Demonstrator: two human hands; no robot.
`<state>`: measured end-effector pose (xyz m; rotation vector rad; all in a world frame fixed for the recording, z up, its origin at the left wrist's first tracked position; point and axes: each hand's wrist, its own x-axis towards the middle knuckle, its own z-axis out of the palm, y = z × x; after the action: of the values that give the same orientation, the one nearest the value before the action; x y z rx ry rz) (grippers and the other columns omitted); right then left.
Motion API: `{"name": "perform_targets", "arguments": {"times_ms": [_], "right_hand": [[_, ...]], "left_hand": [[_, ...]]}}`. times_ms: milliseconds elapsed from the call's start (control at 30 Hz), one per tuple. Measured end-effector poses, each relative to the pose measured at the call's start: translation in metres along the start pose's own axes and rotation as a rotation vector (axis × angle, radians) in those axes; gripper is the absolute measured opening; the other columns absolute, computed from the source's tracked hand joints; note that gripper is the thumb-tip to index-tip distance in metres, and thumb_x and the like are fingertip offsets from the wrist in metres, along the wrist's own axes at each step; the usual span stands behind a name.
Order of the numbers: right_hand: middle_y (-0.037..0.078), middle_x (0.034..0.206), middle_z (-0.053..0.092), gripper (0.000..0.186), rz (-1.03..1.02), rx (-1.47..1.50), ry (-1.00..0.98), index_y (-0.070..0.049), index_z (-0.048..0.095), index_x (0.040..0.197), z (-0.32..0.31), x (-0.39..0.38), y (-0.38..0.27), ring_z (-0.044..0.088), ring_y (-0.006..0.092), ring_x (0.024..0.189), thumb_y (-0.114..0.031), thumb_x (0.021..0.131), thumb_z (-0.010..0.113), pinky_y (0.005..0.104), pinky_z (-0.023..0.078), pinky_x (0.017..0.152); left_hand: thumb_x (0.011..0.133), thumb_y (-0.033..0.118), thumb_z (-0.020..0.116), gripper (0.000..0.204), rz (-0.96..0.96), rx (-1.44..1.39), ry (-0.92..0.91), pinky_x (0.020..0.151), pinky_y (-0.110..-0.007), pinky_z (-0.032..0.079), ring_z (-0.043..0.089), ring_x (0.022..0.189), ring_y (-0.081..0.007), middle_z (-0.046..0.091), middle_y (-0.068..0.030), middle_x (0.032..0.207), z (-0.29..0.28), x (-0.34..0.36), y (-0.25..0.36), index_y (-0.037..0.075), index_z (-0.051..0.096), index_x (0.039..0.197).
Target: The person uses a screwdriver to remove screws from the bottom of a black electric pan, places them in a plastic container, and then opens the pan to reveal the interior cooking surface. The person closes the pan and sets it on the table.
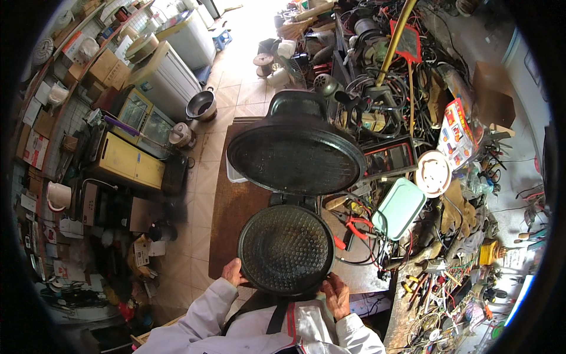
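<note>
An electric baking pan stands opened up in front of me. Its round lower plate (286,251) has a dimpled, stained dark surface. Behind it, the smooth black upper plate (298,159) is tilted up on the hinge. My left hand (233,272) grips the near left rim of the lower part, its thumb up along the edge. At the near right rim, my right hand (337,296) is closed with bent fingers against the side. The undersides of both grips are hidden.
The pan is over a brown board (227,236). To its right lie red-handled pliers (356,227), a pale green tray (400,208) and a multimeter (389,158). Tangled cables and tools crowd the bench's right side. Across the floor at left stand a yellow cabinet (131,168) and a wok (201,105).
</note>
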<state>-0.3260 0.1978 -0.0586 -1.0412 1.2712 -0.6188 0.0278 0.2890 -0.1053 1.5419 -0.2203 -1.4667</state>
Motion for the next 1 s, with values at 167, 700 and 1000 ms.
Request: {"name": "perform_targets", "arguments": {"times_ms": [167, 700, 1000], "right_hand": [[0.016, 0.098, 0.072, 0.043, -0.050, -0.089, -0.013, 0.007, 0.057, 0.131, -0.005, 0.009, 0.005, 0.066, 0.0174, 0.086, -0.020, 0.098, 0.062, 0.0336, 0.054, 0.078], [0.010, 0.098, 0.069, 0.042, -0.005, 0.021, -0.071, 0.006, 0.058, 0.132, -0.005, 0.018, -0.009, 0.064, 0.0158, 0.085, -0.025, 0.104, 0.056, 0.0319, 0.053, 0.074], [0.008, 0.109, 0.070, 0.044, 0.143, 0.150, -0.084, 0.005, 0.059, 0.131, -0.003, 0.024, -0.005, 0.066, 0.0151, 0.093, -0.031, 0.108, 0.051, 0.0313, 0.054, 0.078]], "left_hand": [[0.109, 0.045, 0.043, 0.052, -0.019, -0.001, 0.024, 0.092, -0.052, 0.061, 0.068, 0.116, -0.0329, 0.064, -0.0174, 0.132, 0.004, 0.001, 0.005, 0.004, 0.051, 0.139], [0.109, 0.043, 0.044, 0.053, -0.002, -0.010, 0.007, 0.098, -0.054, 0.057, 0.063, 0.124, -0.0331, 0.061, -0.0160, 0.140, 0.000, 0.001, 0.004, 0.003, 0.049, 0.144], [0.107, 0.038, 0.053, 0.053, 0.672, 0.695, 0.337, 0.101, -0.041, 0.051, 0.064, 0.119, -0.0309, 0.065, -0.0199, 0.131, 0.018, 0.023, 0.096, -0.002, 0.053, 0.142]]}}
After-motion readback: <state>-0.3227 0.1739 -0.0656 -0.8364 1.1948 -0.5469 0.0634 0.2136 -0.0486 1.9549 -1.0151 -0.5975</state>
